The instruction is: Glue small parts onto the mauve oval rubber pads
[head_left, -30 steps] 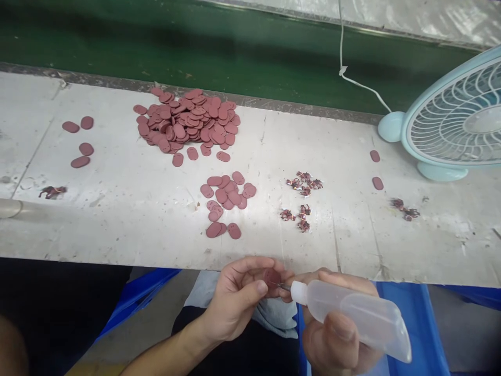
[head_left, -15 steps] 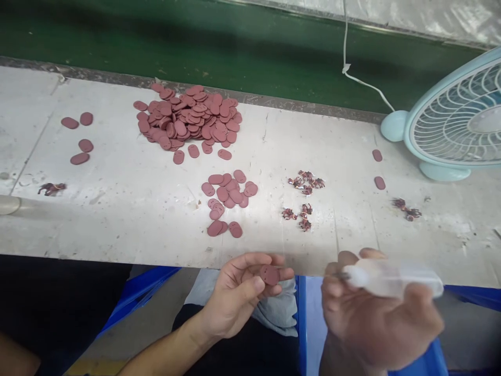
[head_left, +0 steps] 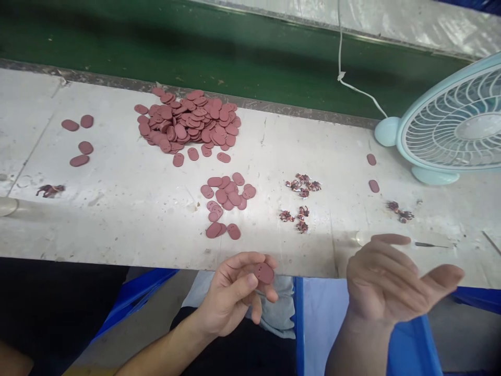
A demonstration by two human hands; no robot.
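My left hand [head_left: 235, 292] pinches a reddish-brown oval disc [head_left: 265, 273] with small dark dots between thumb and fingers, just off the table's front edge. My right hand [head_left: 391, 282] is open, its fingers stretched out and nothing in them. Right behind it a translucent squeeze bottle [head_left: 362, 238] with a thin needle tip [head_left: 430, 244] lies on the table, its middle hidden by the fingers. Beyond my left hand is a small group of the same discs [head_left: 228, 193]. Small dark figures with tangled strands [head_left: 302, 184] lie in clusters to its right.
A large heap of discs [head_left: 191, 120] lies by the green wall [head_left: 117, 47]. A light-blue fan [head_left: 462, 125] stands at the right, its white cord [head_left: 358, 86] running up the wall. More dark figures [head_left: 400, 211] lie at the right, another [head_left: 50, 190] at the left.
My right hand has let go of the squeeze bottle, which now lies on the table, and its fingers have straightened. My left hand keeps the disc and has shifted slightly left.
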